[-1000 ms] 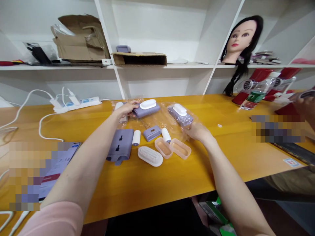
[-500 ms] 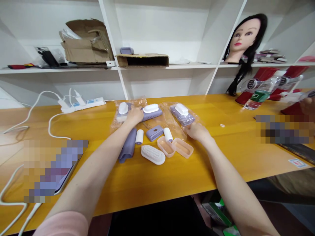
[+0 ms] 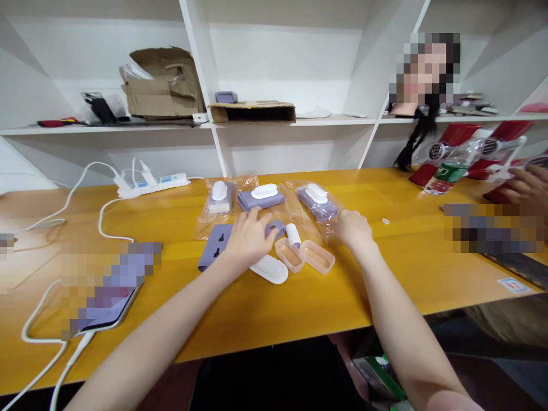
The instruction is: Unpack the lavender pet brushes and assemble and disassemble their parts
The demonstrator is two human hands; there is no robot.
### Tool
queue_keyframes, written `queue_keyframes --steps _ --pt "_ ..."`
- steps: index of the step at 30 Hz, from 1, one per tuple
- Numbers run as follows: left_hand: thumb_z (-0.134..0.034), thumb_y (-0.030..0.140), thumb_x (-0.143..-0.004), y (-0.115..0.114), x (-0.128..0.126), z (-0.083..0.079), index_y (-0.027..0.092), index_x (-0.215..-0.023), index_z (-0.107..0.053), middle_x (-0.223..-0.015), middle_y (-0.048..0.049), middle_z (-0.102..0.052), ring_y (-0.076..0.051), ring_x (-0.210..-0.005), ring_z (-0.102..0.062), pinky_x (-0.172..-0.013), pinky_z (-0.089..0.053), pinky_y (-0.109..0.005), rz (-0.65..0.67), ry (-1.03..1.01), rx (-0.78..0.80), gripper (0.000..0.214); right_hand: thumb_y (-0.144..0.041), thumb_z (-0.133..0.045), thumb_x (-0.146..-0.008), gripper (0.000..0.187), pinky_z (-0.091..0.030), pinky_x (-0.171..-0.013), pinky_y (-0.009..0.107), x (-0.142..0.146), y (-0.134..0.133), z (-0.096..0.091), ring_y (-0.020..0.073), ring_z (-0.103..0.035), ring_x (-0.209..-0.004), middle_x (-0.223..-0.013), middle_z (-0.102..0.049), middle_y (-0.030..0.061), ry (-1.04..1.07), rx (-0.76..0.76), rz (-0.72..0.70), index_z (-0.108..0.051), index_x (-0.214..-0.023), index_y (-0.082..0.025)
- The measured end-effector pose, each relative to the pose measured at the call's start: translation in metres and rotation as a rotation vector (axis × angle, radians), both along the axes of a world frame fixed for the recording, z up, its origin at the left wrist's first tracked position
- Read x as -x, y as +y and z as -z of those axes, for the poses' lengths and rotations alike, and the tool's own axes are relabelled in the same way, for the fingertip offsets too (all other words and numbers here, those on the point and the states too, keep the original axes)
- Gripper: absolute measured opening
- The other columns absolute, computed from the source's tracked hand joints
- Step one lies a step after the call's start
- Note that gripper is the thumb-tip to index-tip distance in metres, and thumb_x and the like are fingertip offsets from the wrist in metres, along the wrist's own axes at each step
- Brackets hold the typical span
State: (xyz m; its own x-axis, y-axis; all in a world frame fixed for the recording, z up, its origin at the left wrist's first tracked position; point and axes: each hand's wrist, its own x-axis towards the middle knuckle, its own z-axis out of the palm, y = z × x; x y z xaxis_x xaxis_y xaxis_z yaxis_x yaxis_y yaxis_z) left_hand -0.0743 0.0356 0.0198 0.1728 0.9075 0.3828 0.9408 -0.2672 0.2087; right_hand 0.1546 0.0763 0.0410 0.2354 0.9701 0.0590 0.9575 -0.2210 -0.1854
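Observation:
My left hand (image 3: pixel 250 240) hovers over the middle of the loose parts, fingers spread, and holds nothing that I can see. Under and around it are a small purple case (image 3: pixel 277 227), a white oval bristled brush (image 3: pixel 272 269) and a purple sleeve with dark slots (image 3: pixel 216 244). My right hand (image 3: pixel 355 229) has its fingers curled at the edge of a clear plastic bag (image 3: pixel 329 229), beside a purple block with a white brush on top (image 3: pixel 317 200); its fingertips are partly hidden. Two peach trays (image 3: pixel 317 258) and a white cylinder (image 3: pixel 293 234) lie between my hands.
Two more purple blocks topped with white brushes (image 3: pixel 261 197) stand at the back. A power strip (image 3: pixel 160 182) and phone (image 3: pixel 111 297) with white cables are at left. At right are a water bottle (image 3: pixel 449 168), red stands and another person's hand (image 3: pixel 531 185).
My left hand has moved forward-right from the back-left block to over the loose parts. The purple sleeve now shows its slotted face. My right hand has shifted slightly right, off the purple block.

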Motion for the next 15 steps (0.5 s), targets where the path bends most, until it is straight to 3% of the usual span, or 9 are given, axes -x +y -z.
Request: queue_keyframes --steps 5,8,10,13,15 --pt "-0.050 0.029 -0.088 -0.027 -0.007 0.026 0.021 -0.111 -0.065 -0.130 -0.0119 -0.058 -0.028 -0.121 -0.052 -0.101 -0.044 -0.046 0.249 -0.145 -0.214 0.028 -0.025 -0.047 -0.086 0.035 -0.046 -0.084 0.048 -0.004 -0.003 -0.006 0.0400 -0.054 -0.111 -0.117 -0.056 0.0254 -0.057 -0.168 0.107 -0.061 -0.112 -0.008" --pt "-0.052 0.025 -0.087 -0.024 -0.003 0.031 0.019 -0.105 -0.067 -0.123 -0.0125 -0.062 -0.025 -0.116 -0.056 -0.101 -0.045 -0.044 0.323 -0.242 -0.283 0.024 -0.024 -0.047 -0.083 0.026 -0.045 -0.085 0.042 -0.011 0.004 -0.005 0.0327 -0.057 -0.104 -0.117 -0.053 0.0202 0.081 -0.295 0.070 -0.060 -0.103 -0.013" --pt "-0.052 0.024 -0.087 -0.021 -0.001 0.030 0.019 -0.102 -0.068 -0.118 -0.0121 -0.065 -0.024 -0.112 -0.060 -0.098 -0.048 -0.042 0.338 -0.299 -0.297 0.022 -0.025 -0.046 -0.083 0.026 -0.044 -0.087 0.037 -0.013 0.010 -0.003 0.0277 -0.058 -0.102 -0.116 -0.052 0.0180 0.183 -0.461 0.063 -0.056 -0.104 -0.014" --pt "-0.053 0.025 -0.087 -0.021 0.001 0.026 0.019 -0.098 -0.069 -0.113 -0.0119 -0.067 -0.024 -0.108 -0.062 -0.095 -0.050 -0.041 0.344 -0.368 -0.289 0.020 -0.044 -0.045 -0.084 0.049 -0.041 -0.092 0.042 -0.007 0.020 0.004 0.0319 -0.052 -0.113 -0.125 -0.048 0.0197 0.260 -0.543 0.049 -0.046 -0.121 -0.012" --pt "-0.053 0.024 -0.087 -0.021 0.001 0.026 0.019 -0.097 -0.069 -0.112 -0.0121 -0.067 -0.024 -0.107 -0.062 -0.094 -0.050 -0.041 0.358 -0.389 -0.271 0.020 -0.062 -0.047 -0.079 0.076 -0.037 -0.094 0.055 0.000 0.027 0.013 0.0423 -0.042 -0.124 -0.138 -0.039 0.0231 0.250 -0.385 0.037 -0.035 -0.135 -0.013"
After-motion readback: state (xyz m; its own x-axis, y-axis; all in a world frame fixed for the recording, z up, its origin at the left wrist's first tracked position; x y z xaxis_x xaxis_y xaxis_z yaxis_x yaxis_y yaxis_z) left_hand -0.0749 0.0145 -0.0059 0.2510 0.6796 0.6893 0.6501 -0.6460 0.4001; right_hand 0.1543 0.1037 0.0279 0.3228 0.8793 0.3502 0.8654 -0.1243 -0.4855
